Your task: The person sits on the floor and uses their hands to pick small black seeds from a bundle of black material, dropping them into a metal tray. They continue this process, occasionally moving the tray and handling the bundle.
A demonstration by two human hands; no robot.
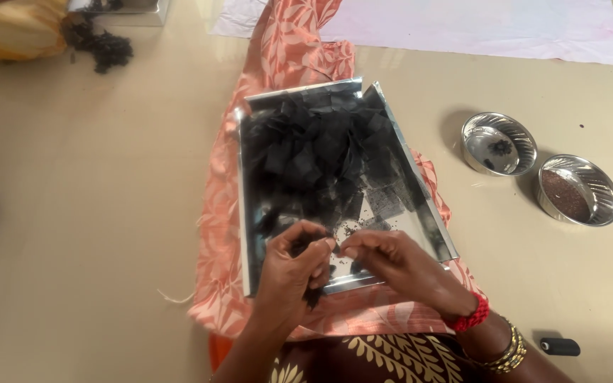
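Beige floor; steel tray (250,213); both hands' (299,262) grips pinch one black net square (321,245).

Small piece of thin black sheer net fabric (311,245): crumpled, pinched at near edge of tray, partly hidden by fingers; loose end hangs over tray's front lip. Rectangular shiny steel tray w/ raised rim (244,234): lies flat on orange patterned cloth, far half heaped w/ cut squares of black net fabric (321,149), overlapping, some standing on edge. Near part of tray bare, w/ dark specks.
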